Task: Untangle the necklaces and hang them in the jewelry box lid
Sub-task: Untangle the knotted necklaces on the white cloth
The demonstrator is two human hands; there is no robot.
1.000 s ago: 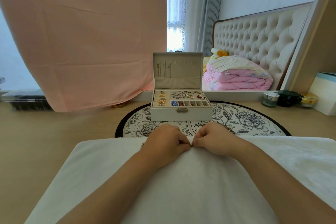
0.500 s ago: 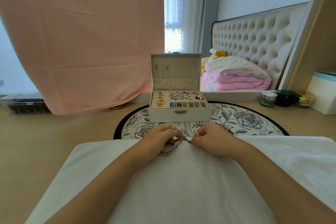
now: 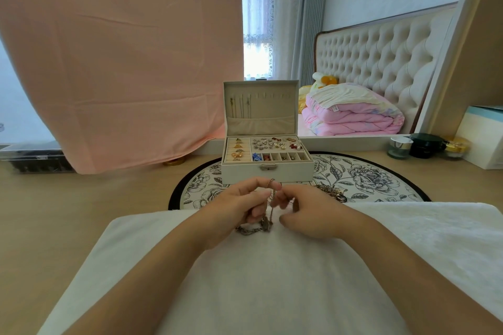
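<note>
A cream jewelry box (image 3: 268, 171) stands open on a round floral mat (image 3: 362, 179), its lid (image 3: 261, 106) upright with a few thin chains hanging at the lid's left. Just in front of the box, my left hand (image 3: 239, 209) and my right hand (image 3: 313, 212) hold a tangled necklace (image 3: 268, 221) between them, lifted off the white towel (image 3: 258, 280). The chain runs from my left fingertips down to a bunch resting on the towel. A second clump of chains (image 3: 330, 192) lies on the mat beside my right hand.
A pink cloth (image 3: 122, 62) hangs at the left over the mirror. Small jars (image 3: 424, 145) and a white box (image 3: 481, 139) stand at the right on the wooden desk (image 3: 68, 212). A dark tray (image 3: 32, 158) sits at the far left.
Both hands rose from the towel and drew the necklace up; the left fingers spread, and more of the chain shows hanging between the hands.
</note>
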